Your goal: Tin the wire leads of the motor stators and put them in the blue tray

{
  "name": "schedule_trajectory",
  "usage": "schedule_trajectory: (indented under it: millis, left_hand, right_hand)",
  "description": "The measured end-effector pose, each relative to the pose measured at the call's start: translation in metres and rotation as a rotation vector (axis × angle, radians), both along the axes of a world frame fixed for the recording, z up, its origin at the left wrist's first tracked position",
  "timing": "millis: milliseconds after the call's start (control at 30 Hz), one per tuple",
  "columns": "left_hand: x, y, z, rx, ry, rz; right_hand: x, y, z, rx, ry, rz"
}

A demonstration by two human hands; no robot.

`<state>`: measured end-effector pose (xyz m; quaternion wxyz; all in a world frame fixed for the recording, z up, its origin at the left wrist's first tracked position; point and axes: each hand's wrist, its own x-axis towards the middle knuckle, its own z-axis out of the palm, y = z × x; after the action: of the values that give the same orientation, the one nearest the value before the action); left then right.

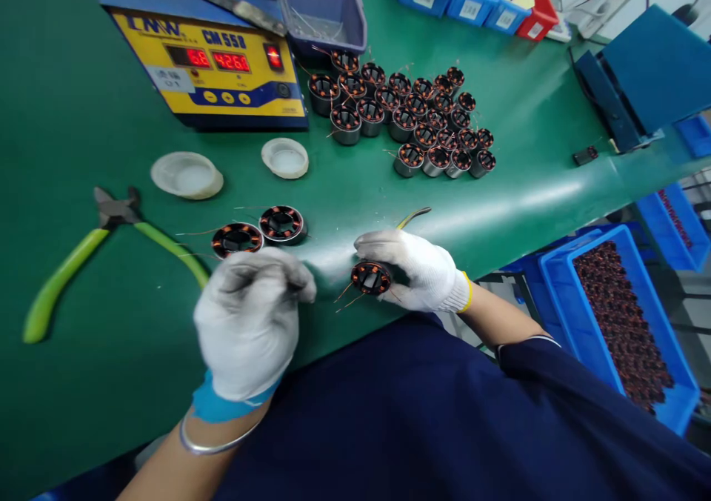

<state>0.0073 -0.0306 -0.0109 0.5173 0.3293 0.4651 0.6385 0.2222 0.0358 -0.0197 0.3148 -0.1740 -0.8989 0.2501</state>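
My right hand, in a white glove, grips a motor stator by its side. The stator's copper coils face up and thin wire ends stick out to the left. My left hand, gloved in white with grey-stained fingers, is closed, its fingers curled together; whatever they may hold is hidden. Just beyond it two more wound stators, one on the left and one on the right, stand on the green tabletop. Green-handled cutting pliers lie left of that hand, jaws spread.
Several stators stand grouped at the back, near a yellow-and-blue CM 558 unit and a purple bin. Two white lids lie before it. A thin curved tool shows past my right hand. Blue crates stand beyond the table's edge.
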Motion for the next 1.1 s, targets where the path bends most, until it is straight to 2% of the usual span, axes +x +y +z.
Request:
schedule_trajectory:
  millis: [67, 167, 200, 233, 333, 367, 500, 533, 600, 667, 767, 800, 867, 933, 967, 1033, 1100]
  left_hand:
    - [-0.001, 0.0, -0.001, -0.009, 0.003, -0.027]
    - [0.002, 0.001, -0.003, -0.073, 0.252, -0.226]
    - [0.003, 0.001, -0.003, -0.071, 0.295, -0.246]
    - [0.003, 0.0, -0.003, -0.053, 0.291, -0.22]
    - [0.001, -0.002, -0.003, 0.044, 0.116, -0.019]
    - [0.0, -0.003, -0.003, 0.05, 0.1, -0.01]
    - [0.001, -0.002, -0.007, -0.139, 0.295, -0.261]
    - [0.002, -0.002, -0.007, -0.189, 0.304, -0.284]
    - [0.003, -0.003, -0.003, -0.199, 0.214, -0.226]
    - [0.002, -0.004, 0.002, -0.123, 0.041, -0.127]
    - [-0.001, -0.002, 0.005, -0.088, -0.127, 0.002]
    - [-0.001, -0.001, 0.003, -0.123, -0.113, -0.014]
    - [0.0, 0.0, 0.0, -0.225, -0.02, -0.141]
    - [0.001, 0.002, -0.002, -0.296, 0.041, -0.236]
    - [0.001, 0.003, -0.002, -0.306, 0.034, -0.216]
    - [0.001, 0.005, -0.001, -0.295, -0.041, -0.078]
    - [0.0, 0.006, 0.001, -0.284, -0.129, 0.046]
  right_hand:
    - [0.001, -0.001, 0.0, -0.012, -0.007, -0.025]
    - [0.002, 0.0, 0.001, -0.021, -0.034, -0.018]
    - [0.002, 0.001, 0.001, -0.022, -0.036, 0.003]
    - [0.002, 0.002, 0.001, -0.024, -0.038, 0.024]
    - [0.004, 0.005, 0.003, -0.015, -0.029, 0.026]
    - [0.004, 0.006, 0.004, -0.013, -0.028, 0.009]
    - [0.004, 0.004, 0.009, -0.034, -0.035, -0.008]
    - [0.004, 0.003, 0.009, -0.038, -0.037, 0.003]
    - [0.002, 0.003, 0.008, -0.035, -0.035, 0.022]
    - [0.0, 0.008, 0.008, -0.023, -0.025, 0.019]
    - [-0.004, 0.022, 0.014, 0.001, -0.036, -0.038]
    - [-0.005, 0.028, 0.018, 0.007, -0.057, -0.066]
    - [-0.01, 0.038, 0.028, 0.005, -0.12, -0.091]
    - [-0.015, 0.043, 0.038, -0.012, -0.184, -0.041]
    - [-0.017, 0.044, 0.042, -0.021, -0.208, 0.002]
    - [-0.021, 0.046, 0.048, -0.025, -0.226, 0.064]
    - [-0.025, 0.052, 0.049, -0.006, -0.227, 0.032]
